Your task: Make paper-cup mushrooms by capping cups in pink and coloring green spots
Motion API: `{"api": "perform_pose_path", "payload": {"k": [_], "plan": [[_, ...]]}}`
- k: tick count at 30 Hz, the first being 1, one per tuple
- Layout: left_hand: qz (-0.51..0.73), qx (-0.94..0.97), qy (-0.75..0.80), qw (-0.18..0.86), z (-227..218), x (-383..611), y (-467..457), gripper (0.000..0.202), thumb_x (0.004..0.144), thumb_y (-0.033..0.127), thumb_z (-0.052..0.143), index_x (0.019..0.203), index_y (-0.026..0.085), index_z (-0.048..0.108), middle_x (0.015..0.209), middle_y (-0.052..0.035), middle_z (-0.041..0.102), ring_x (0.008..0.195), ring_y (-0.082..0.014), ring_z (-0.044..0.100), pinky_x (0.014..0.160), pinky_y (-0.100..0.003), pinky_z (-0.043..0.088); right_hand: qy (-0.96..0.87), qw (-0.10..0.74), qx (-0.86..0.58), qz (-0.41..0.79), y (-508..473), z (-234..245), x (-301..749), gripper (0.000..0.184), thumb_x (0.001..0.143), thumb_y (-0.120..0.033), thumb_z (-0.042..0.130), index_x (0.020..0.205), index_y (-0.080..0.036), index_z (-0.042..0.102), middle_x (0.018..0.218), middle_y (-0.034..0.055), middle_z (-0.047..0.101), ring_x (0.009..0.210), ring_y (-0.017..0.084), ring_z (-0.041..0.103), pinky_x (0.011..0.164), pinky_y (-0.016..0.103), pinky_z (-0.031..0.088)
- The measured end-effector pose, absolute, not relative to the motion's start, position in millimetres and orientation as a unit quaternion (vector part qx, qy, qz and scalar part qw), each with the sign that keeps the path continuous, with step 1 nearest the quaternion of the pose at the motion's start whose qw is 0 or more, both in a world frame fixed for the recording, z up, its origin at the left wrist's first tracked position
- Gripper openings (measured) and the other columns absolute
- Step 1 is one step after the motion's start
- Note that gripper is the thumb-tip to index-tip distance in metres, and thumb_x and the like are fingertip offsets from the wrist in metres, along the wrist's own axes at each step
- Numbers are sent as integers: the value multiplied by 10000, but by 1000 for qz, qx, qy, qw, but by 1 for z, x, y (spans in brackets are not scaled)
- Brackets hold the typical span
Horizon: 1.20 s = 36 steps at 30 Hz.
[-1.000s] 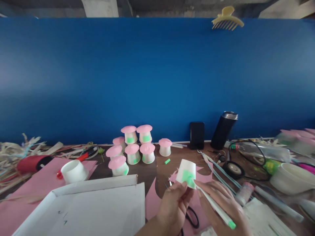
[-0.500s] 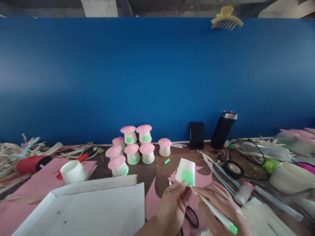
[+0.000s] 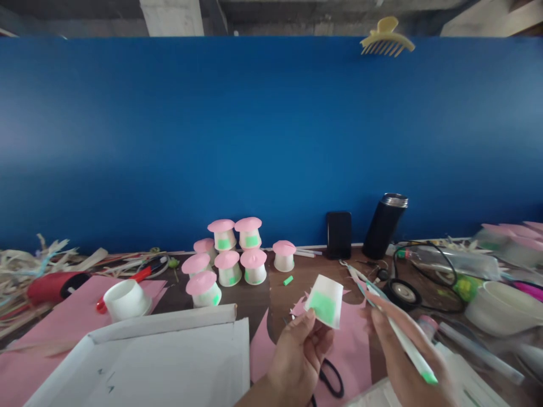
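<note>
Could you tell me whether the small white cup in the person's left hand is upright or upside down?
Upside down and slightly tilted: the white cup shows its narrow closed base on top, its wider rim down in the left hand.

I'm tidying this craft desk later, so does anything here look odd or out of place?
Yes. A yellow hair claw clip sits on the top edge of the blue partition, far from the craft things. A green marker cap lies loose on the table, while the right hand holds the marker.

Single head-worn view, facing forward and slightly down. Close over the table (image 3: 263, 294); blue wall (image 3: 254, 141) fills the background.
</note>
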<state>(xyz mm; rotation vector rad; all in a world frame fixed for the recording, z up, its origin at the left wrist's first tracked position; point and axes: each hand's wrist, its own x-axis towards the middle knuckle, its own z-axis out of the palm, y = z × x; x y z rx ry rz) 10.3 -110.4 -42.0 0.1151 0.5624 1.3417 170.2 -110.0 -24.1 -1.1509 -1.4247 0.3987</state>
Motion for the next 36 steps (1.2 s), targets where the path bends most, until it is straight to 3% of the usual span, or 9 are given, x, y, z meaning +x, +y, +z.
{"api": "perform_pose_path", "payload": {"k": [4, 8, 11, 18, 26, 36], "plan": [[604, 40, 261, 752, -36, 11, -112, 106, 761, 187, 699, 826, 104, 694, 802, -76, 713, 731, -133, 656, 695, -242, 553, -493, 607, -480, 397, -100, -27, 172, 475, 740, -436, 681, 1171, -252, 601, 1346, 52, 546, 1122, 243, 608, 893, 313, 534], [578, 71, 243, 776, -35, 12, -115, 153, 775, 219, 688, 857, 90, 702, 856, -95, 721, 744, -138, 661, 669, -225, 552, -355, 580, -469, 564, -95, -30, 164, 670, 748, -429, 691, 1345, -265, 436, 1074, 63, 709, 961, 266, 687, 756, 386, 582], [560, 84, 242, 788, -34, 13, -115, 155, 778, 219, 685, 844, 81, 709, 797, -84, 717, 688, -126, 652, 647, -219, 550, -318, 577, -416, 626, -95, -28, 157, 722, 747, -384, 706, 1380, -248, 388, 978, 60, 736, 864, 261, 711, 716, 388, 581], [545, 131, 240, 792, -31, 16, -119, 155, 787, 233, 670, 826, 92, 721, 836, -99, 722, 718, -138, 646, 688, -231, 523, -319, 581, -441, 605, -96, -27, 157, 733, 713, -388, 728, 1360, -222, 427, 936, 64, 740, 754, 264, 720, 644, 372, 576], [527, 229, 162, 802, -32, 21, -124, 295, 768, 155, 669, 1056, 99, 687, 1081, -157, 687, 945, -219, 638, 869, -314, 454, -334, 576, -437, 605, -95, -37, 157, 554, 744, -361, 709, 1246, -243, 507, 1013, 26, 716, 839, 201, 699, 683, 271, 559], [527, 165, 232, 801, -41, 20, -119, 175, 697, 143, 723, 863, 87, 715, 806, -74, 681, 705, -125, 597, 714, -254, 462, -428, 558, -532, 471, -93, -28, 160, 595, 738, -502, 663, 1256, -242, 527, 1066, 39, 702, 925, 207, 682, 714, 248, 558]]}}
